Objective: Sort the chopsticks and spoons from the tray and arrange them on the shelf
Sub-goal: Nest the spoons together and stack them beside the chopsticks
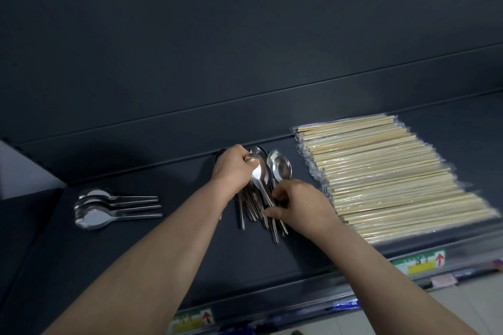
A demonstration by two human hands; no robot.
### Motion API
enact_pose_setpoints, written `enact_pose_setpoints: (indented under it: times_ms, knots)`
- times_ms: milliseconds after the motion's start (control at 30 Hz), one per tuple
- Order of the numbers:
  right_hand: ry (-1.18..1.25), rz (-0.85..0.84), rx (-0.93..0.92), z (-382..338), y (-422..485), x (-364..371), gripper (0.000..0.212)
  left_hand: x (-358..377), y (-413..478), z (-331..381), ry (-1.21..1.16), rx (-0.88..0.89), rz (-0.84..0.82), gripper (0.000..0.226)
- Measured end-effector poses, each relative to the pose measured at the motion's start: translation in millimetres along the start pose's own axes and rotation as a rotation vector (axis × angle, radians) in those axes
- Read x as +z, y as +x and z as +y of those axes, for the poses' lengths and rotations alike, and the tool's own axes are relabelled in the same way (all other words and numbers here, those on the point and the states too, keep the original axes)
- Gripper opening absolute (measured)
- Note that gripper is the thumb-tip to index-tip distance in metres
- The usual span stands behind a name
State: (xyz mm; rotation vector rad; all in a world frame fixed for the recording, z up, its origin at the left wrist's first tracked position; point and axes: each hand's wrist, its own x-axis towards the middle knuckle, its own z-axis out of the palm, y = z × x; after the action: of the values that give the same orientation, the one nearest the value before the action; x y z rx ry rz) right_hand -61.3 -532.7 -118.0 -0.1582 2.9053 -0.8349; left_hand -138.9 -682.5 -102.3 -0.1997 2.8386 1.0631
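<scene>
Step in hand: spoon sorting, on the shelf (136, 253).

- Both hands are working at the spoon pile (283, 171), which is lying mid-shelf with bowls toward the back and handles toward the front edge.
- Left hand (232, 167) is gripping the bowl of the top spoon (260, 175), fingers curled round it.
- Right hand (298, 205) is pinching the handles of the pile, fingers curled. How many handles it is holding cannot be told.
- A spoon row (109, 208) is lying sideways at the left, well apart from the pile, bowls nested and pointing left.
- Wrapped chopsticks (394, 177) are lying in a broad stack at the right, near the pile.
- The tray is not in view.

Judgement: the chopsticks are looking finished and the spoons only partly. The next move is probably calling for the left hand to lift the top spoon clear while the right steadies the rest, then turn it sideways and lay it against the row. Slick nested bowls may drag a neighbour along.
</scene>
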Motion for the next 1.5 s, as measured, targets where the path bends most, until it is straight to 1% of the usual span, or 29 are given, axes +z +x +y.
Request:
enact_pose_setpoints:
  times_ms: [100,200,233,300,367,400,433,467,533,567,600,700,733,800,833,967,1067,1167,1267,1333,1433,1500]
  knots:
    - [0.023,-0.014,0.027,-0.1,-0.4,-1.1,0.042,4.8,0.9,0.3,0.01,0.025,-0.038,0.011]
    - [0.056,-0.049,0.059,1.6,-0.5,-1.1,0.052,11.2,0.8,-2.3,0.001,0.025,-0.053,0.022]
    - [0.073,-0.064,0.068,1.7,-0.4,-1.2,0.055,11.4,-0.3,-3.0,-0.016,0.022,-0.06,0.019]
    - [0.109,-0.046,0.073,0.3,1.1,-2.6,0.066,6.4,-2.2,-4.7,-0.126,0.028,-0.069,0.006]
    - [0.171,0.03,0.043,-4.7,4.5,-6.4,0.072,-4.1,-4.1,-5.0,-0.323,0.025,-0.053,0.014]
    - [0.219,0.04,0.031,-9.7,5.8,-9.1,0.068,-10.6,-6.6,-3.5,-0.442,0.023,-0.036,0.016]
    - [0.3,0.004,0.029,-15.5,7.4,-11.9,0.061,-18.0,-10.4,-1.1,-0.547,0.024,-0.015,0.015]
    - [0.421,-0.069,0.044,-22.2,8.7,-14.5,0.053,-24.8,-13.5,-0.1,-0.624,0.032,0.006,0.013]
    - [0.751,-0.243,0.121,-36.8,9.3,-17.6,0.037,-35.7,-19.3,-2.2,-0.701,0.057,0.027,0.009]
    - [0.86,-0.304,0.154,-42.7,9.8,-17.6,0.029,-40.1,-22.3,-5.4,-0.71,0.066,0.029,0.01]
    - [0.871,-0.331,0.161,-47.7,10.7,-17.0,0.024,-43.3,-23.8,-10.8,-0.704,0.066,0.027,0.01]
    - [0.773,-0.368,0.159,-54.2,12.1,-8.8,0.017,-49.3,-30.6,-24.9,-0.659,0.046,0.009,0.003]
    - [0.768,-0.408,0.162,-55.4,11.5,-5.3,0.018,-49.9,-32.7,-29.1,-0.64,0.048,0.002,0.006]
    - [0.755,-0.476,0.155,-56.4,8.0,2.3,0.028,-49.7,-36.4,-33.9,-0.589,0.051,-0.011,0.011]
    - [0.741,-0.473,0.153,-56.6,5.6,5.3,0.031,-49.1,-37.7,-34.8,-0.565,0.054,-0.016,0.013]
    - [0.695,-0.334,0.212,-54.7,2.8,8.8,0.028,-45.3,-40.1,-34.3,-0.529,0.049,-0.007,0.015]
    - [0.573,-0.255,0.206,-54.9,6.9,11.0,0.04,-44.8,-44.6,-38.5,-0.495,0.052,-0.004,0.014]
    - [0.337,-0.223,0.107,-65.0,9.9,14.2,0.036,-52.0,-53.3,-59.4,-0.479,0.019,0.052,0.012]
    - [0.157,-0.259,0.017,-89.4,12.5,23.4,0.029,-70.4,-66.6,-95.0,-0.514,-0.069,0.172,0.001]
    - [0.072,-0.288,-0.045,-110.9,14.8,35.2,0.032,-89.7,-79.0,-120.8,-0.52,-0.146,0.224,0.004]
    - [-0.034,-0.264,-0.151,-138.4,17.9,57.7,0.038,-115.0,-94.7,-153.6,-0.56,-0.223,0.231,0.008]
    - [-0.06,-0.239,-0.213,-156.7,19.2,77.7,0.035,-129.6,-102.9,-177.9,-0.533,-0.261,0.286,0.015]
